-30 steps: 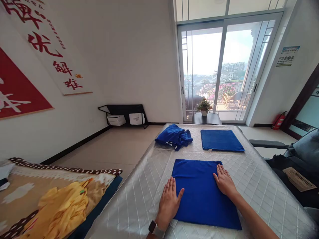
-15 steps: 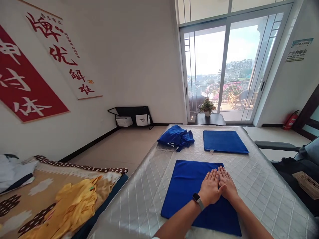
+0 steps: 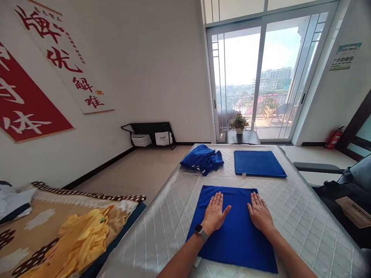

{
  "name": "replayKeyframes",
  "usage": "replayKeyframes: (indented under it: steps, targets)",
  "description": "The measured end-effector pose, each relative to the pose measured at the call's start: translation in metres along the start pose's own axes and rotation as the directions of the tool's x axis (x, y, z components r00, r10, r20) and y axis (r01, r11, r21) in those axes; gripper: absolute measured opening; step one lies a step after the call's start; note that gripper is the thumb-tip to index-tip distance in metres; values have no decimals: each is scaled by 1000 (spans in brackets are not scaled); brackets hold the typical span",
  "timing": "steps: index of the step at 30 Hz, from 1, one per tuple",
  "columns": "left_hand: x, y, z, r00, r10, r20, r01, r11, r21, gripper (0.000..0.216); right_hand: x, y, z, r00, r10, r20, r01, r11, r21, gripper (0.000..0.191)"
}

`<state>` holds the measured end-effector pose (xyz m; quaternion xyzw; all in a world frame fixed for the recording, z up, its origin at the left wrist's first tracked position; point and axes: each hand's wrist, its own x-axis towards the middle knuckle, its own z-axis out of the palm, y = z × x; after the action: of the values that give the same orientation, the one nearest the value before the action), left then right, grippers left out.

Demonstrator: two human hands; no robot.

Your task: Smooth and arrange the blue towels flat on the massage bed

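Note:
A flat blue cloth, roughly rectangular, lies in front of me on the silvery quilted table cover. Flat on its left part rests my left hand, thumb spread out, a watch on the wrist. My right hand lies flat along the cloth's right edge, fingers stretched forward. Neither hand grips anything. A white tag sticks out at the cloth's near left edge. Farther back are a second flat blue cloth and, to its left, a crumpled heap of blue cloth.
To the left, a yellow garment lies on a patterned blanket. A potted plant stands on a chair beyond the table, before a sliding glass door. Dark bags sit at right; a fire extinguisher is by the wall.
My hands were side by side at the cloth's upper right; now they are apart. The left hand has moved left across the cloth, while the right has stayed near the right edge.

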<state>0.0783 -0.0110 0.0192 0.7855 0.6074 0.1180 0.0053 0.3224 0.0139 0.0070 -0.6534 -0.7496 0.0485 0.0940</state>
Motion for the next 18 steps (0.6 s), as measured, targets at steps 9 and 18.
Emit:
replayKeyframes:
  steps: [9, 18]
  targets:
    - [-22, -69, -11, 981, -187, -50, 188, 982, 14, 82, 1, 1, 1, 1000, 12, 6, -12, 1000, -25, 70]
    - [-22, -77, -3, 979, -164, -118, 163, 987, -15, 80, 3, -3, -4, 998, 36, 42, -31, 993, -116, 68]
